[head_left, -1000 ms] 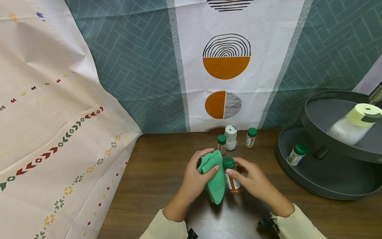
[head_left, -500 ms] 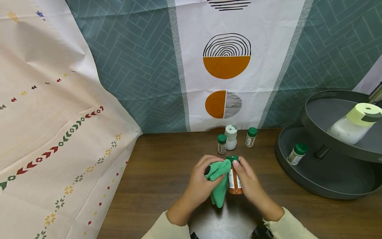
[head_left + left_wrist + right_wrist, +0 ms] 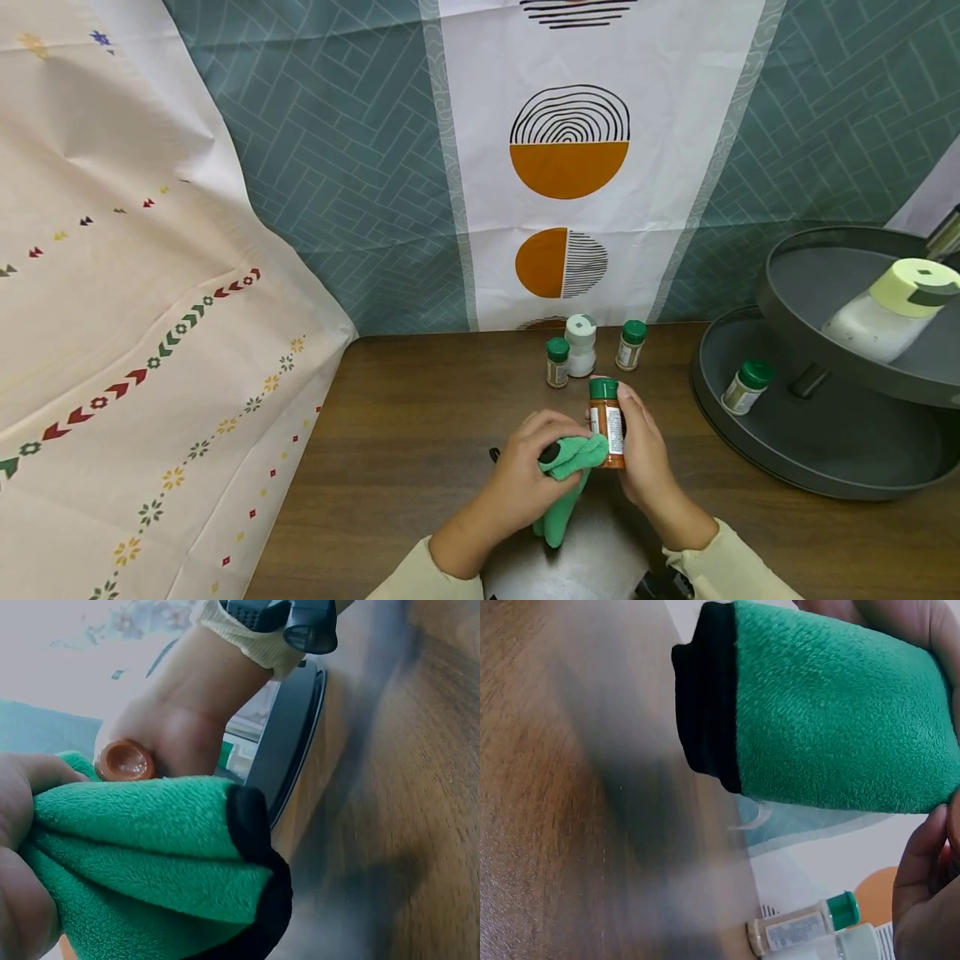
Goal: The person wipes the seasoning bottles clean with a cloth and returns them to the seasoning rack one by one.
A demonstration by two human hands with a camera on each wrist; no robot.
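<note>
My left hand (image 3: 528, 471) grips a folded green cloth (image 3: 558, 508) with black edging, its lower end hanging free. The right hand (image 3: 647, 458) holds a spice jar (image 3: 606, 417) upright above the table; it has a green cap, a white label and orange-red contents. Against the jar's lower left side lies the upper part of the cloth. In the left wrist view the jar's round base (image 3: 125, 760) shows beyond the cloth (image 3: 142, 817). The cloth (image 3: 847, 712) covers much of the right wrist view, hiding most of the jar.
Behind the hands stand a small green-capped jar (image 3: 557, 362), a white-capped bottle (image 3: 581, 346) and another green-capped jar (image 3: 632, 346). To the right, a dark two-tier stand (image 3: 825, 458) bears a green-capped jar (image 3: 747, 388) below and a pale-capped bottle (image 3: 892, 312) above.
The right hand has lifted the jar and brought it slightly right, now with fingers around its side. My left hand has moved right and down with the cloth, which now touches the jar's lower part.
</note>
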